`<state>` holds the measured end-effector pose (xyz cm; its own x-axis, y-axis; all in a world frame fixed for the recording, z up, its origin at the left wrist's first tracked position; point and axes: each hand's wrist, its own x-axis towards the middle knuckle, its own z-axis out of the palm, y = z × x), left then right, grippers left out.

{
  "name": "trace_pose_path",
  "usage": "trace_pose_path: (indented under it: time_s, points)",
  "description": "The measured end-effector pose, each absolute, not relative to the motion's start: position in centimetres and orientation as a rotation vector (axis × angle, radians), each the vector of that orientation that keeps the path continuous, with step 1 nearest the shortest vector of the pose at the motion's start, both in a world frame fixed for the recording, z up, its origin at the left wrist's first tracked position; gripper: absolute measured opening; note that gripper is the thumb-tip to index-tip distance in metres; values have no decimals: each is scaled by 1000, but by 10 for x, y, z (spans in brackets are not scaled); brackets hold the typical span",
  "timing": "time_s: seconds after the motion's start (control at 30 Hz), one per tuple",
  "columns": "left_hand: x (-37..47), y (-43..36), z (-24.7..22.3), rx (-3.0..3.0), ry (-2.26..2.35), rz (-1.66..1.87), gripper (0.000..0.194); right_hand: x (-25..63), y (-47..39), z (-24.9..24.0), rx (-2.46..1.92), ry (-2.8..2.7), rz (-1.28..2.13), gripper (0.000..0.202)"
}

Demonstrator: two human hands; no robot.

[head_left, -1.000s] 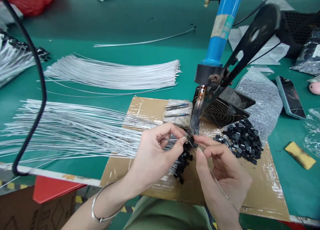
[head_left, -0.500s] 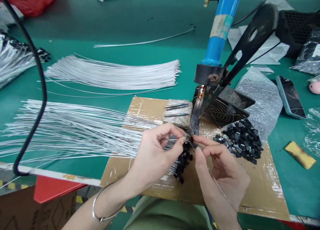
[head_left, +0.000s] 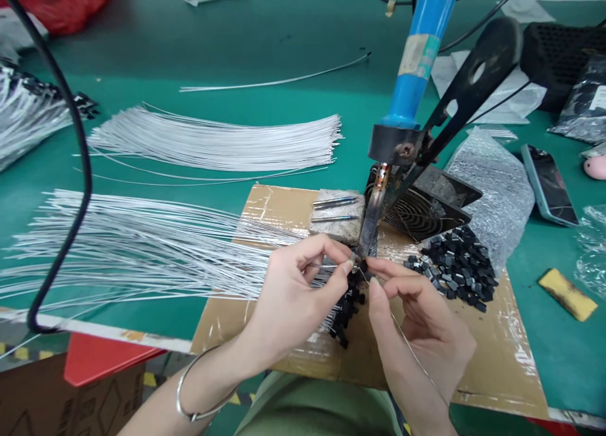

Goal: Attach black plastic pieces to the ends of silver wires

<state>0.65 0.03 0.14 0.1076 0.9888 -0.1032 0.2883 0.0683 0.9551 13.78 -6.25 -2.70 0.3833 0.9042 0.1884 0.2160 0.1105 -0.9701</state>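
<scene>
Under the tip of a blue-handled soldering iron (head_left: 416, 64), my left hand (head_left: 298, 297) is closed in a pinch on a thin white wire, whose held end is too small to make out. My right hand (head_left: 416, 335) pinches a thin solder wire (head_left: 411, 347) that runs back across its palm, its front end beside the left fingertips. White wires with black connectors (head_left: 348, 313) lie below the hands on the cardboard (head_left: 497, 360). Loose black connectors (head_left: 461, 265) are heaped to the right.
A bundle of white wires (head_left: 218, 139) lies behind another spread (head_left: 142, 247) at the left. A fan (head_left: 426, 209) stands behind the iron tip, beside a sponge block (head_left: 337, 218) with metal tips. Phone (head_left: 549, 183) and yellow sponge (head_left: 568, 294) are at right. A black cable (head_left: 83, 171) arches at left.
</scene>
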Motion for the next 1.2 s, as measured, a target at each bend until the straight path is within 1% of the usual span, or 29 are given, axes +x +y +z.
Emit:
trace_pose_path:
  time_s: [0.23, 1.2]
  points:
    - [6, 0, 0, 1410, 1370, 890, 10, 139, -63, -24, -1425, -1100, 725, 15]
    - [5, 0, 2, 1448, 1370, 904, 11, 135, -62, -27, -1387, -1122, 654, 13]
